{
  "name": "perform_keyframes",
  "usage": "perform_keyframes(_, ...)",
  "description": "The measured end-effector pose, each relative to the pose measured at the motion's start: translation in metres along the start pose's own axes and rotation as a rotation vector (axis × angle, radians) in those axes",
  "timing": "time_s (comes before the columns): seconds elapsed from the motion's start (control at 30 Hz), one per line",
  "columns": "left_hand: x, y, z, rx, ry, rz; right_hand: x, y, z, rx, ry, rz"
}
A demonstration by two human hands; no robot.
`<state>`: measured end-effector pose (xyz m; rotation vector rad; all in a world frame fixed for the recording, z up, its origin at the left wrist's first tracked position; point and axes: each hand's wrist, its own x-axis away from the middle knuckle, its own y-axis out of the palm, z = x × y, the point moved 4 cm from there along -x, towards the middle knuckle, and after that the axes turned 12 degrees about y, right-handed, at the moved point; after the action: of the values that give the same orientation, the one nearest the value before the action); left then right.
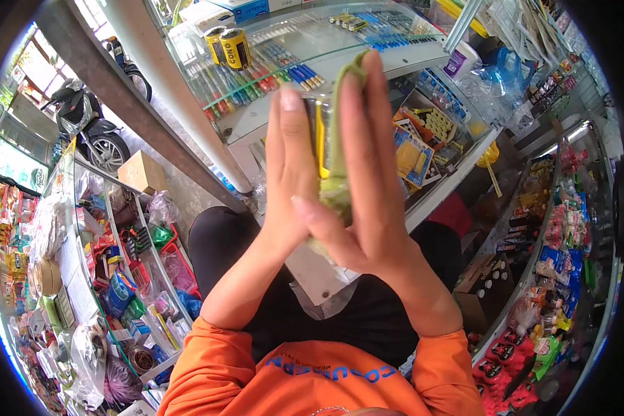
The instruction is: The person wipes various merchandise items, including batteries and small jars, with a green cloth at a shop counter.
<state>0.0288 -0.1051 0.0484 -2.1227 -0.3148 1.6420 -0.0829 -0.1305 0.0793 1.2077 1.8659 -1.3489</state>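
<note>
Both hands are raised in front of the glass display case, palms facing each other. Between them my left hand (288, 163) and my right hand (374, 166) press a green cloth (337, 149) and a clear-wrapped packet with a yellow strip (322, 139). The cloth lies against the right palm, the packet nearer the left one. My right thumb reaches across toward the left palm. The lower part of the held things is partly hidden by the thumb.
Two yellow-and-black cans (234, 50) stand on the glass case (277, 31), which shows rows of pens. An open drawer (457, 163) holds small boxes and batteries at the right. Shelves of packets flank both sides. A cardboard box (141, 172) and a motorbike (90, 125) are at upper left.
</note>
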Motion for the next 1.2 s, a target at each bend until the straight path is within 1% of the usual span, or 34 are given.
perform_keyframes(0.03, 0.001, -0.001, 0.006, -0.001, -0.003, -0.001, -0.003, -0.005, 0.000, -0.042, 0.047, -0.001)
perform_keyframes(0.07, -0.016, -0.011, 0.004, 0.614, -0.454, 0.102, -0.005, -0.007, 0.002, -0.084, 0.092, 0.000)
perform_keyframes(0.1, -0.020, -0.008, 0.008, 1.231, -0.901, 0.205, -0.005, -0.008, 0.002, -0.085, 0.091, 0.001)
perform_keyframes(0.13, -0.021, -0.009, 0.009, 1.318, -0.887, 0.233, -0.005, -0.009, 0.003, -0.081, 0.096, 0.005)
perform_keyframes(0.17, -0.023, -0.007, 0.012, 1.321, -0.885, 0.230, -0.005, -0.010, 0.003, -0.074, 0.102, 0.009)
perform_keyframes(0.23, -0.028, -0.009, 0.017, 1.195, -0.805, 0.384, -0.003, -0.007, 0.001, -0.090, 0.110, 0.005)
perform_keyframes(0.27, -0.020, -0.006, 0.012, 1.284, -0.849, 0.397, -0.002, -0.004, 0.000, -0.112, 0.113, -0.003)
perform_keyframes(0.3, -0.014, -0.003, 0.010, 1.280, -0.850, 0.401, -0.001, -0.002, -0.002, -0.136, 0.115, -0.011)
perform_keyframes(0.33, -0.010, -0.005, 0.007, 0.917, -0.754, 0.312, 0.000, 0.002, -0.005, -0.112, 0.105, -0.075)
perform_keyframes(0.37, -0.010, -0.009, 0.006, 0.558, -0.644, 0.220, 0.002, 0.006, -0.005, -0.116, 0.104, -0.074)
perform_keyframes(0.43, -0.005, -0.013, -0.002, 0.437, -0.639, 0.210, 0.008, 0.016, -0.005, -0.111, 0.060, -0.152)
perform_keyframes(0.47, -0.011, -0.019, -0.003, 0.438, -0.637, 0.210, 0.009, 0.016, -0.009, -0.071, 0.024, -0.206)
perform_keyframes(0.57, -0.024, -0.031, -0.007, 1.264, -1.337, 0.459, 0.010, 0.017, -0.014, -0.093, 0.031, -0.238)
perform_keyframes(0.6, -0.019, -0.018, -0.005, 1.223, -1.078, 0.455, 0.010, 0.017, -0.012, -0.092, 0.031, -0.238)
perform_keyframes(0.63, -0.007, -0.009, -0.004, 1.224, -1.078, 0.458, 0.010, 0.015, -0.008, -0.087, 0.033, -0.226)
perform_keyframes(0.7, -0.016, -0.011, -0.001, 1.026, -0.821, 0.283, 0.008, 0.014, -0.005, -0.083, 0.035, -0.216)
perform_keyframes(0.73, -0.017, -0.015, 0.003, 1.124, -0.809, 0.225, 0.005, 0.011, -0.001, -0.148, 0.147, -0.145)
perform_keyframes(0.77, -0.015, -0.012, 0.003, 1.124, -0.810, 0.225, 0.003, 0.007, 0.003, -0.212, 0.261, -0.073)
perform_keyframes(0.8, -0.015, -0.007, 0.007, 1.108, -0.713, 0.188, -0.001, 0.002, 0.009, -0.257, 0.332, -0.044)
perform_keyframes(0.83, -0.016, -0.005, 0.011, 1.091, -0.617, 0.151, -0.003, -0.003, 0.014, -0.257, 0.334, -0.045)
perform_keyframes(0.87, -0.015, -0.004, 0.013, 1.161, -0.677, 0.129, -0.004, -0.006, 0.017, -0.234, 0.289, -0.074)
perform_keyframes(0.9, -0.018, -0.008, 0.016, 1.162, -0.676, 0.131, -0.005, -0.008, 0.018, -0.211, 0.241, -0.102)
perform_keyframes(0.93, -0.020, -0.012, 0.017, 1.207, -0.751, 0.188, -0.004, -0.006, 0.015, -0.144, 0.199, -0.067)
perform_keyframes(0.97, -0.022, -0.014, 0.016, 1.251, -0.825, 0.243, -0.004, -0.004, 0.014, -0.144, 0.199, -0.063)
perform_keyframes(1.0, -0.022, -0.016, 0.014, 1.276, -0.880, 0.252, -0.002, -0.002, 0.012, -0.109, 0.163, -0.096)
perform_keyframes(1.03, -0.023, -0.016, 0.011, 1.278, -0.879, 0.245, 0.000, 0.001, 0.009, -0.073, 0.129, -0.130)
perform_keyframes(1.1, -0.024, -0.014, 0.003, 1.456, -0.934, 0.437, 0.004, 0.005, 0.008, -0.073, 0.124, -0.146)
perform_keyframes(1.13, -0.025, -0.017, 0.005, 1.412, -0.897, 0.401, 0.004, 0.005, 0.008, -0.060, 0.116, -0.138)
perform_keyframes(1.17, -0.023, -0.018, 0.003, 1.273, -0.741, 0.390, 0.004, 0.004, 0.009, -0.049, 0.108, -0.131)
perform_keyframes(1.2, -0.019, -0.016, 0.003, 1.198, -0.737, 0.282, 0.002, 0.000, 0.009, -0.025, 0.128, -0.087)
